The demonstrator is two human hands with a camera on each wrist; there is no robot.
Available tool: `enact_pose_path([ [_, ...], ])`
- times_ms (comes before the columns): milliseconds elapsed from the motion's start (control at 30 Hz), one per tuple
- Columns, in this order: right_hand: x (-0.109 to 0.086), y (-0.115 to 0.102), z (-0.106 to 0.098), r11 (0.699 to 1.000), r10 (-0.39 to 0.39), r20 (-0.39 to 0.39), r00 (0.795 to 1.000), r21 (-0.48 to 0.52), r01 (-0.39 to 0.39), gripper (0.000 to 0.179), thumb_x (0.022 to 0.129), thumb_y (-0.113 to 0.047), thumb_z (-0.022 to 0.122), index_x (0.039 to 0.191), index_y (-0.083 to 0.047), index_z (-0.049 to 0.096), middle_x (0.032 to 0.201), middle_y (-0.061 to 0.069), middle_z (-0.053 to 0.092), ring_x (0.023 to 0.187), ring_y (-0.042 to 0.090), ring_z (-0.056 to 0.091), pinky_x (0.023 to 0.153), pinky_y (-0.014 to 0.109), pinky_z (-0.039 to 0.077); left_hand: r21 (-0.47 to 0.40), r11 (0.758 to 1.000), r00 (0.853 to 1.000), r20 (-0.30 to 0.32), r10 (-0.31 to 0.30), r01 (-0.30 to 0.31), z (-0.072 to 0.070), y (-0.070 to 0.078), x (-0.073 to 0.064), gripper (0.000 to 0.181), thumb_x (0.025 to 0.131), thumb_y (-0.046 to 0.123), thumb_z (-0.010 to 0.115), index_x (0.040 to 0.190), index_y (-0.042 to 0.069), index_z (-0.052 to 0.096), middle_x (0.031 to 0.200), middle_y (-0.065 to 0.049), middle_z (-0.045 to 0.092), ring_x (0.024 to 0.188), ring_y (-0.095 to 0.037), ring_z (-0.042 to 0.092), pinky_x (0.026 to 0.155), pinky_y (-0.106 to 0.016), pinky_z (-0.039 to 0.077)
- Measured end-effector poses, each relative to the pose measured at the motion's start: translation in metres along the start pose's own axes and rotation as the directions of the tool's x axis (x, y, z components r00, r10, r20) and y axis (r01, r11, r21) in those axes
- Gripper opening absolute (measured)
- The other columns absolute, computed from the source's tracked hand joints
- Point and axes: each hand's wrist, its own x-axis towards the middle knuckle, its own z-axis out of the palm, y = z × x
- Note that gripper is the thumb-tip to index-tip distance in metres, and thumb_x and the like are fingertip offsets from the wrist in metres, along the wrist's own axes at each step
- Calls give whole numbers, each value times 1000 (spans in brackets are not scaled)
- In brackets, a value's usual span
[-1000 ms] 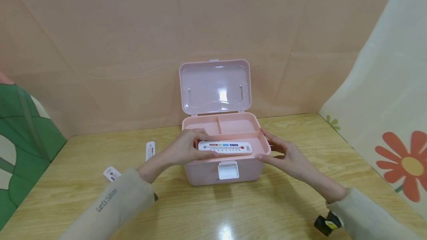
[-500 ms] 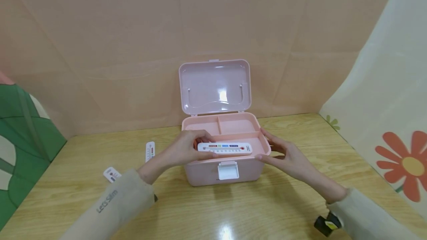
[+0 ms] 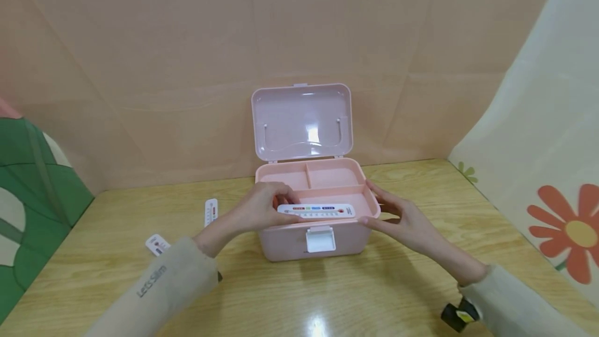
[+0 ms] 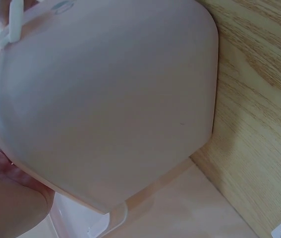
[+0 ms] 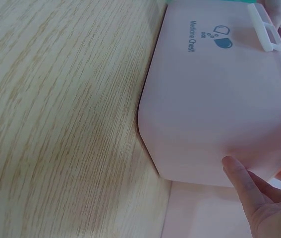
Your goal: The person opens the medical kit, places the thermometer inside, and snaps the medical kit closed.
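A pink medicine chest [image 3: 285,243] stands on the table with its lid [image 3: 299,124] raised and a divided tray [image 3: 334,175] on top. My left hand [image 3: 262,207] reaches over the tray's front compartment and pinches the left end of a white thermometer [image 3: 323,211], which lies lengthwise there; whether it touches the bottom is unclear. At the chest's right end is my right hand [image 3: 398,217], thumb at the front corner and fingers along the side. In the right wrist view, its extended fingers [image 5: 242,181] press against the pink wall, which bears the words "Medicine Chest".
Two more white thermometers lie on the wooden table to the left: one upright-pointing thermometer [image 3: 211,212] and one partly covered by my sleeve [image 3: 157,244]. A white latch [image 3: 320,240] hangs on the chest's front. Behind rises a beige cloth [image 3: 164,92].
The thermometer in my left hand has dropped slightly toward the front wall of the compartment. My right hand stays in place on the chest.
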Motion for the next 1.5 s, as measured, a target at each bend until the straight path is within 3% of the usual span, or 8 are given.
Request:
enact_pose_path([
  [233, 0, -1, 0, 1000, 11, 4, 1000, -5, -11, 74, 84, -33, 66, 145, -31, 25, 148, 17, 33, 117, 37, 52, 81, 37, 56, 16, 1000, 1000, -2, 14, -14, -1, 0, 0, 19, 71, 22, 79, 86, 12, 71, 75, 3, 64, 67, -7, 52, 58, -17, 43],
  [500, -1, -2, 0, 1000, 8, 3, 1000, 2, -8, 74, 84, -32, 67, 146, -29, 26, 148, 17, 33, 117, 38, 51, 81, 38, 56, 29, 1000, 1000, -2, -11, 11, 0, 3, -1, 18, 72, 24, 78, 85, 13, 73, 75, 3, 64, 67, -6, 53, 60, -17, 45],
  [800, -1, -1, 0, 1000, 5, 3, 1000, -1, -5, 74, 85, -32, 66, 146, -29, 25, 148, 17, 33, 117, 38, 52, 80, 38, 56, -4, 1000, 1000, -5, -8, 8, -1, 4, -2, 24, 73, 29, 78, 88, 10, 73, 76, 3, 66, 66, -6, 54, 60, -17, 46],
  [1033, -1, 0, 0, 1000, 2, 3, 1000, -3, -2, 74, 85, -33, 66, 146, -28, 26, 147, 17, 34, 117, 38, 52, 80, 36, 56, -53, 997, 998, -12, -65, 64, -3, 4, -4, 24, 74, 27, 77, 90, 11, 72, 78, 2, 66, 66, -7, 54, 60, -19, 47],
  [1133, -1, 0, 0, 1000, 3, 2, 1000, -2, -3, 74, 85, -32, 66, 146, -28, 25, 147, 17, 34, 117, 37, 52, 80, 36, 56, -68, 996, 998, -18, -62, 61, -5, 4, -5, 24, 75, 26, 77, 92, 10, 71, 80, 1, 67, 66, -7, 54, 60, -19, 48],
  [1367, 0, 0, 0, 1000, 6, 5, 1000, 2, -6, 74, 85, -33, 66, 146, -29, 25, 148, 17, 33, 117, 38, 51, 80, 39, 56, -112, 994, 995, -99, -1, -10, -9, 1, -13, 24, 77, 22, 75, 95, 6, 70, 84, -2, 65, 72, -10, 56, 63, -21, 50],
  [1500, 0, 0, 0, 1000, -1, 5, 1000, 8, 1, 74, 85, -31, 66, 146, -27, 25, 148, 19, 32, 117, 39, 51, 81, 40, 55, -128, 992, 985, -172, -19, -4, -13, -2, -17, 18, 80, 22, 71, 93, 10, 71, 86, -1, 64, 77, -12, 56, 67, -25, 52],
])
